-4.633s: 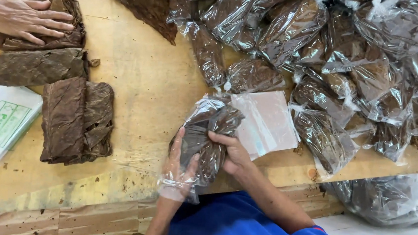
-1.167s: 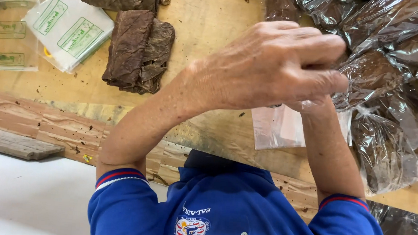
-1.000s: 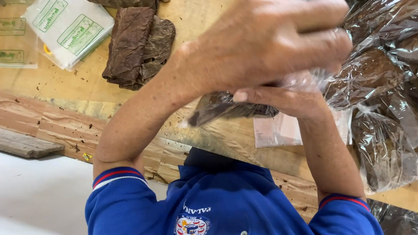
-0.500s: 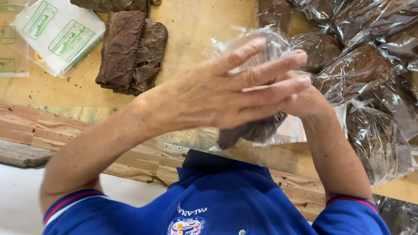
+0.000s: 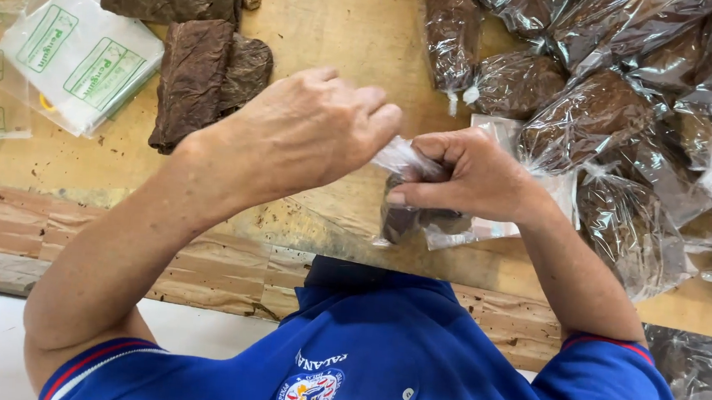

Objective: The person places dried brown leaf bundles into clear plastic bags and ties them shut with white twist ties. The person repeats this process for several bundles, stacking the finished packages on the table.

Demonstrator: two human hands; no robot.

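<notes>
The clear plastic bag of dark brown leaf sits in your hands above the near edge of the wooden table, in front of your chest. Your right hand is closed around the bag's upper part, thumb along its front, with the filled lower end hanging below your fingers. Your left hand is pinched shut on the twisted neck of the bag, fingertips meeting the plastic just beside your right knuckles. Behind your right hand lies a flat empty clear bag on the table. Toward the far right corner sits a heap of filled, tied bags, piled against each other. Toward the far left, loose stacks of brown leaf lie flat, and just beside them, at the left edge, a packet of white bags with green print.
</notes>
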